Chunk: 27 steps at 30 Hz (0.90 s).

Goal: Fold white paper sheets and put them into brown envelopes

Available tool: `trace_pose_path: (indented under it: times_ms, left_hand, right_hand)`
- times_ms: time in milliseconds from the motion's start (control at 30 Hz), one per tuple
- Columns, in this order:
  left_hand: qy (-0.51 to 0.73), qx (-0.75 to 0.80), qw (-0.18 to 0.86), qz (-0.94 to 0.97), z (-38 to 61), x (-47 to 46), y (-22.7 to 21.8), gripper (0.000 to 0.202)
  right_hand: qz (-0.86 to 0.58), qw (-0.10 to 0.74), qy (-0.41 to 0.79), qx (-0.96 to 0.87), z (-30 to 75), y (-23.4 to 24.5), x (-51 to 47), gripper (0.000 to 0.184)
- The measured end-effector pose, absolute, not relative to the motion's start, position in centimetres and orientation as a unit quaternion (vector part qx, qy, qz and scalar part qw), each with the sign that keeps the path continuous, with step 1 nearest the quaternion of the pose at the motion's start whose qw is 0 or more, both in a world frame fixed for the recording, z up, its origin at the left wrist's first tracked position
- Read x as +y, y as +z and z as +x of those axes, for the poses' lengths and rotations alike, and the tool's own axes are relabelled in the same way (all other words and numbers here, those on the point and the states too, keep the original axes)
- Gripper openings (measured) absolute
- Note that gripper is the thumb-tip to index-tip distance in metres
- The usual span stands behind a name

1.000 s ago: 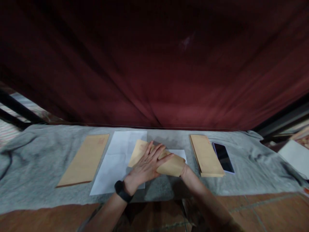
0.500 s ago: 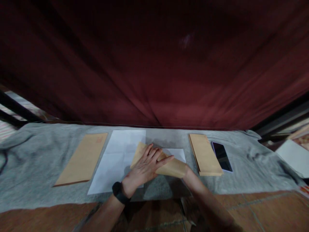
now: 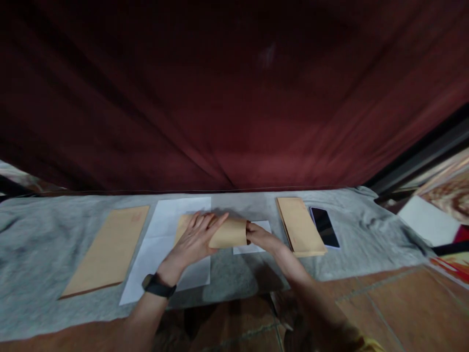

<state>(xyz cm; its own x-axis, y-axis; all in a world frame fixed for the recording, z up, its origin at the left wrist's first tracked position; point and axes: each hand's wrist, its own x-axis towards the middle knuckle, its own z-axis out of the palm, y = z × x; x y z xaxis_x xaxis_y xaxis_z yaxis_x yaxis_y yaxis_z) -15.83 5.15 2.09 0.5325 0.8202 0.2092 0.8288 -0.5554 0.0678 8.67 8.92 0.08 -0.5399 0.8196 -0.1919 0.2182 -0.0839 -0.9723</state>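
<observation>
A brown paper envelope [image 3: 230, 232] lies crosswise in front of me, its right end bulging open. My left hand [image 3: 192, 242], with a black watch on the wrist, rests palm down on the envelope's left part, fingers stretched and thumb apart. My right hand [image 3: 258, 234] reaches into the open right end; its fingers are hidden inside. Under the envelope's left side lies a large creased white sheet [image 3: 161, 259]. A smaller white paper [image 3: 264, 226] lies partly beneath its right end and my right hand.
A flat brown envelope [image 3: 106, 252] lies at the left. To the right are a stack of brown envelopes [image 3: 302, 227] and a phone [image 3: 325, 227]. Grey cloth [image 3: 362, 234] covers the surface. A dark red curtain [image 3: 234, 122] hangs behind, with tiled floor [image 3: 399, 303] below.
My right hand, at the envelope's right end and partly hidden before, now reaches into its opening, which bulges wider. The envelope has turned nearly level. The whole view has shifted slightly.
</observation>
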Motion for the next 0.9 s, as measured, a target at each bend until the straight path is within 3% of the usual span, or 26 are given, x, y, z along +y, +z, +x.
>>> trace_pose_path:
  times_ms: [167, 300, 433, 733, 900]
  left_hand:
    - [-0.116, -0.506, -0.016, -0.854, -17.1, 5.9, 1.5, 0.112]
    - [-0.115, -0.514, -0.045, -0.849, -17.4, 6.1, 1.1, 0.112]
    - [-0.086, -0.53, -0.066, -0.841, -17.1, 6.1, 0.9, 0.114]
    - [-0.075, -0.522, -0.099, -0.844, -15.8, 6.8, 0.7, 0.115]
    - [-0.082, -0.538, -0.104, -0.832, -16.1, 6.7, 1.1, 0.113]
  right_hand:
    - [-0.395, 0.339, 0.615, -0.593, 9.1, 0.4, 9.0, 0.028]
    - [-0.343, 0.302, 0.579, -0.675, 8.9, 0.0, 7.9, 0.024]
    - [-0.388, 0.282, 0.487, -0.73, 8.4, -1.5, 7.8, 0.011]
    - [-0.418, 0.283, 0.45, -0.737, 7.9, -2.7, 8.3, 0.011]
    - [-0.429, 0.345, 0.477, -0.685, 10.4, -2.1, 9.8, 0.021]
